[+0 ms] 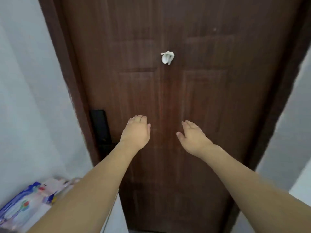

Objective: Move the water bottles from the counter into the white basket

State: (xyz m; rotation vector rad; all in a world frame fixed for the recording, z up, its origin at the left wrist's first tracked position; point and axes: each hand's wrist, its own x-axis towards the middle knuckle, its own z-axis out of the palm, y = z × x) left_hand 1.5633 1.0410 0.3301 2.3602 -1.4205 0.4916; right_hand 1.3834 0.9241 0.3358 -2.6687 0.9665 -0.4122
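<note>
Basically a dark brown door (168,98) is filling most of the head view, with pale walls (30,81) showing on both sides. No counter, no water bottles, no white basket are showing anywhere here, so where the task's things are sitting cannot be told. Both bare forearms are reaching forward toward the door. Left hand (136,132) is hanging in front of the door's lower middle, fingers relaxed and apart, gripping nothing. Right hand (193,137) is hovering just beside it, fingers straight and spread, also empty; whether either palm is touching the wood cannot be told. A blue-and-white patterned plastic pack (25,204) is lying at the lower left corner of the view, blurred. A black lock plate (100,126) is sitting at the door's left edge, near the left hand. A small white crumpled thing (167,57) is hanging on the door's upper middle.

Risk, as a guess: the task is not yet started, and with the person facing a door, the hands are nowhere near any bottles, so time is being lost; pushing the door could also swing the view further off.
</note>
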